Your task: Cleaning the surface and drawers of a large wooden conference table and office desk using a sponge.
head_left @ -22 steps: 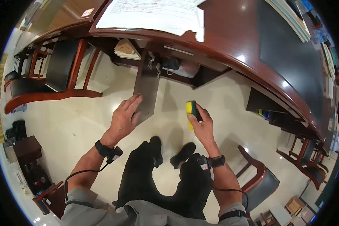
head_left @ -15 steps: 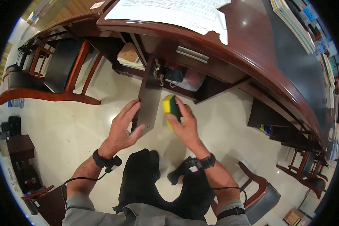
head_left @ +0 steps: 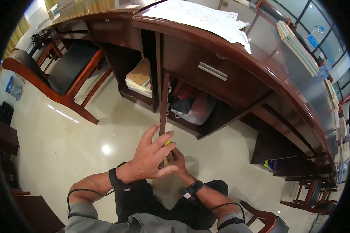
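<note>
My left hand (head_left: 146, 157) has its fingers spread against the narrow edge of an open dark-brown cabinet door (head_left: 163, 101), its thumb stretched toward the right. Partly hidden behind the door and my left hand, my right hand (head_left: 177, 161) holds a yellow sponge (head_left: 167, 142), only a small part of which shows, at the door's other face. Keys hang by the door's upper part. Inside the open cabinet (head_left: 221, 115) lie a black item (head_left: 181, 105) and a pale bag (head_left: 198, 114).
The curved desk (head_left: 280, 89) carries papers (head_left: 194, 15), folders (head_left: 295, 46) and a plastic bottle (head_left: 315, 37). An open shelf holds stacked papers (head_left: 138, 81). Black-seated wooden chairs (head_left: 72, 68) stand left and right, another (head_left: 260, 217) near my right arm.
The view has tilted toward the desk front. My right hand has moved leftward with the sponge to the door, now partly hidden. My left hand has shifted right along the door's edge.
</note>
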{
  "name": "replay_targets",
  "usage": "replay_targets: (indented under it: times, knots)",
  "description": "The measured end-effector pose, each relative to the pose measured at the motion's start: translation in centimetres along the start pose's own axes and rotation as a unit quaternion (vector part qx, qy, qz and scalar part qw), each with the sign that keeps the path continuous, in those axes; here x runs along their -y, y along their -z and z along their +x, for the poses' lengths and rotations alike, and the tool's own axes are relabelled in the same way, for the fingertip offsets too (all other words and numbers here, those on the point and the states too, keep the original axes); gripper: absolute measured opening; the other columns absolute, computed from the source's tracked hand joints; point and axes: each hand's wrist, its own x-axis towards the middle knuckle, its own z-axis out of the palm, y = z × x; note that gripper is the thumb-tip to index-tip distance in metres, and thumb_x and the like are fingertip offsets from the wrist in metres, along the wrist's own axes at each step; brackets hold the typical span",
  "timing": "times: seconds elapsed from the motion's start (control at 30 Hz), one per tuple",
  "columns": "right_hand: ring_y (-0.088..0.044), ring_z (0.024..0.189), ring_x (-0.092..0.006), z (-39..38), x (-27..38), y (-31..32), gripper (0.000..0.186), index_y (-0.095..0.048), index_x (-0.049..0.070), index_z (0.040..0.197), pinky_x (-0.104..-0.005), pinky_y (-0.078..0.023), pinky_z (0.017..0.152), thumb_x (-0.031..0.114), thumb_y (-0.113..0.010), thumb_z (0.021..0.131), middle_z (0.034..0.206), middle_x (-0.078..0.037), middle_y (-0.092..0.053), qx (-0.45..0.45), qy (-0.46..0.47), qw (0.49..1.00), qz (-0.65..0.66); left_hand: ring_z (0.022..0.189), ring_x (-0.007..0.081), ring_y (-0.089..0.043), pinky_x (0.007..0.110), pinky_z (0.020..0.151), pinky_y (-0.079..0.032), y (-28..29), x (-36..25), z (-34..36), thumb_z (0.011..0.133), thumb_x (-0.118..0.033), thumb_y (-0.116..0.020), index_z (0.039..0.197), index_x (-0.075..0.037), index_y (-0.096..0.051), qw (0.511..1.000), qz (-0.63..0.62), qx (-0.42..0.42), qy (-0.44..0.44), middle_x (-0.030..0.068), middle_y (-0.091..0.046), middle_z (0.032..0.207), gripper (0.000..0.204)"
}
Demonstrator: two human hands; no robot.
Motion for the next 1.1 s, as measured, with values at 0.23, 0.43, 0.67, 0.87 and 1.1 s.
replay_targets:
  times: [0.23, 0.43, 0.67, 0.87, 1.1]
  knots:
    - [-0.059, 0.094, -0.0112, -1.8, 3.2, 3.5, 0.038, -0.057, 0.007, 0.130, -0.0293, -0.049, 0.083, 0.028, -0.060, 0.099, 0.109, -0.003, -0.066, 0.094, -0.165, 0.973, -0.128, 0.115, 0.0342, -0.052, 0.056, 0.108, -0.032, -2.7, -0.2, 1.0, 0.082, -0.051, -0.066, 0.107, -0.002, -0.063, 0.994, -0.007, -0.037, -0.101, 0.0116, -0.061, 0.101, 0.055]
    - [-0.057, 0.093, -0.0072, -4.0, 10.2, 9.1, 0.041, -0.056, 0.005, 0.133, -0.0262, -0.049, 0.082, 0.026, -0.060, 0.098, 0.108, 0.000, -0.065, 0.085, -0.160, 0.975, -0.131, 0.115, 0.0339, -0.051, 0.054, 0.109, -0.032, -5.6, -1.4, 4.1, 0.086, -0.053, -0.063, 0.113, -0.003, -0.063, 0.987, -0.011, -0.085, -0.134, 0.0135, -0.058, 0.107, 0.057]
    - [-0.058, 0.101, -0.0114, -3.9, 16.1, 14.7, 0.048, -0.049, -0.002, 0.139, -0.0271, -0.049, 0.086, 0.020, -0.059, 0.098, 0.117, -0.006, -0.063, -0.184, 0.030, 0.976, -0.112, 0.124, 0.0341, -0.046, 0.052, 0.109, -0.032, -9.0, -2.1, 8.7, 0.080, -0.049, -0.070, 0.120, -0.003, -0.060, 0.981, -0.044, -0.093, -0.165, 0.0151, -0.056, 0.119, 0.061]
    - [-0.059, 0.105, -0.0176, -4.7, 20.5, 13.2, 0.049, -0.050, -0.007, 0.134, -0.0309, -0.048, 0.091, 0.019, -0.062, 0.095, 0.118, -0.011, -0.062, -0.223, 0.161, 0.950, -0.150, 0.132, 0.0364, -0.041, 0.053, 0.106, -0.039, -10.5, 0.6, 11.3, 0.075, -0.024, -0.078, 0.120, -0.003, -0.058, 0.968, -0.101, -0.110, -0.203, 0.0162, -0.054, 0.125, 0.054]
    - [-0.061, 0.096, -0.0296, -2.0, 21.0, 11.2, 0.055, -0.049, -0.008, 0.133, -0.0369, -0.049, 0.085, 0.008, -0.070, 0.085, 0.111, -0.020, -0.060, -0.165, 0.301, 0.870, -0.354, 0.107, 0.0311, -0.051, 0.045, 0.088, -0.042, -9.6, 1.2, 14.1, 0.067, -0.020, -0.082, 0.117, -0.007, -0.059, 0.972, 0.045, -0.220, -0.074, 0.0109, -0.056, 0.111, 0.057]
